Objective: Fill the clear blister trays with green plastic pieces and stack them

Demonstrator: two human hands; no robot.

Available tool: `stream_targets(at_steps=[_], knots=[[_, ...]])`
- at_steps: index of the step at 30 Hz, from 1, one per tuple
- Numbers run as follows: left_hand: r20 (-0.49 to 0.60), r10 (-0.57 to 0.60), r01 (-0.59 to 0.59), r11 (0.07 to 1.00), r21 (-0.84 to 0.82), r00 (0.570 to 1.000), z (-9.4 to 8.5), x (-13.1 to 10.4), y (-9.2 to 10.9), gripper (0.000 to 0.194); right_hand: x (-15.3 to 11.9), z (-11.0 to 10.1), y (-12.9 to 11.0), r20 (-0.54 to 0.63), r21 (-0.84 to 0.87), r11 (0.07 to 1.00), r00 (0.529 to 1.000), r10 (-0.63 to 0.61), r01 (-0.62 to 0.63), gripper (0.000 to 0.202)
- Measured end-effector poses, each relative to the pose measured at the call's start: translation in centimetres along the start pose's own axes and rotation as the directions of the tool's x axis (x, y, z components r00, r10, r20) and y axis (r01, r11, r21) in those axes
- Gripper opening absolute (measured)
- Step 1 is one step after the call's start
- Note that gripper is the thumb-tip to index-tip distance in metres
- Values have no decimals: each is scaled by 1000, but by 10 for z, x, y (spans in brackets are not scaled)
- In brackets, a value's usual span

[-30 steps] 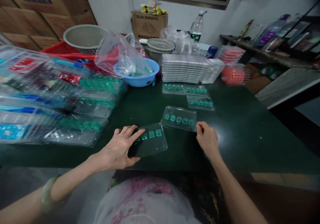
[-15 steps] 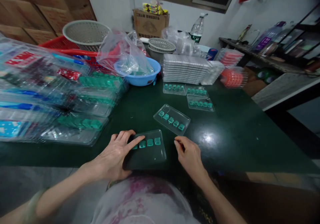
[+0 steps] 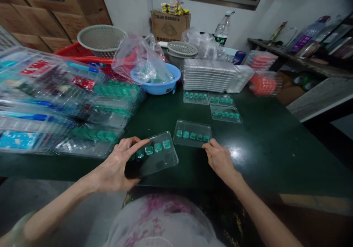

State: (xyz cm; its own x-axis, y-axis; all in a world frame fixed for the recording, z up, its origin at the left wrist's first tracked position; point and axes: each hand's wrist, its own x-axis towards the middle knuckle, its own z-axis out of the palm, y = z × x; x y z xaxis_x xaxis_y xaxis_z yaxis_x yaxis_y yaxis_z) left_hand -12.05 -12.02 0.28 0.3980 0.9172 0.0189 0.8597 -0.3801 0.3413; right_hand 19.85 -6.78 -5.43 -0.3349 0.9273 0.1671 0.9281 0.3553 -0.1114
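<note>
My left hand [image 3: 120, 162] grips the left end of a shallow clear plastic tray [image 3: 160, 162], fingers along its far edge and thumb at the near side. A row of green translucent square pieces [image 3: 149, 150] sits in this tray, partly covered by my hand. My right hand [image 3: 219, 157] has its fingers pinched at the near right corner of a second clear tray [image 3: 190, 125], which lies flat on the table with its own row of green pieces [image 3: 193, 136]. The two trays are close together, the left one turned at an angle.
Three more filled trays [image 3: 226, 119] lie farther back on the dark green table [image 3: 264, 147], before a stack of clear trays [image 3: 206, 76]. A blue basin [image 3: 160, 89] holds plastic bags. Piled filled packages [image 3: 55, 111] cover the left side.
My left hand has shifted left and turned its tray counterclockwise. My right hand has moved right and forward to the other tray's corner, and that tray now sits straighter.
</note>
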Motion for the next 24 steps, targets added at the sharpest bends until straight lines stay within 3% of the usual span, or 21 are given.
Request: stream_targets(at_steps=[4, 7, 10, 13, 16, 19, 21, 24], knots=[[9, 29, -29, 999, -22, 1000, -14, 13, 9, 84, 4, -6, 42, -7, 7, 997, 997, -73, 73, 26], [19, 120, -120, 993, -9, 993, -21, 31, 21, 86, 21, -10, 63, 4, 50, 980, 981, -192, 192, 29], [42, 242, -243, 970, 27, 969, -23, 52, 34, 90, 48, -7, 64, -9, 153, 938, 950, -313, 310, 32], [96, 354, -361, 930, 67, 930, -21, 74, 43, 91, 73, 1, 53, -100, 288, 896, 941, -323, 338, 31], [155, 458, -474, 876, 88, 876, -18, 96, 47, 91, 80, 3, 48, -245, 392, 877, 950, -192, 278, 25], [219, 541, -567, 820, 78, 812, -16, 123, 48, 91, 62, -5, 56, -326, 491, 861, 945, 40, 133, 20], [263, 590, -624, 779, 63, 763, -14, 143, 48, 92, 38, -15, 62, -277, 563, 826, 941, 193, -4, 19], [326, 672, -716, 698, 23, 665, -10, 173, 50, 92, -4, -28, 61, -115, 631, 749, 931, 347, -202, 19]])
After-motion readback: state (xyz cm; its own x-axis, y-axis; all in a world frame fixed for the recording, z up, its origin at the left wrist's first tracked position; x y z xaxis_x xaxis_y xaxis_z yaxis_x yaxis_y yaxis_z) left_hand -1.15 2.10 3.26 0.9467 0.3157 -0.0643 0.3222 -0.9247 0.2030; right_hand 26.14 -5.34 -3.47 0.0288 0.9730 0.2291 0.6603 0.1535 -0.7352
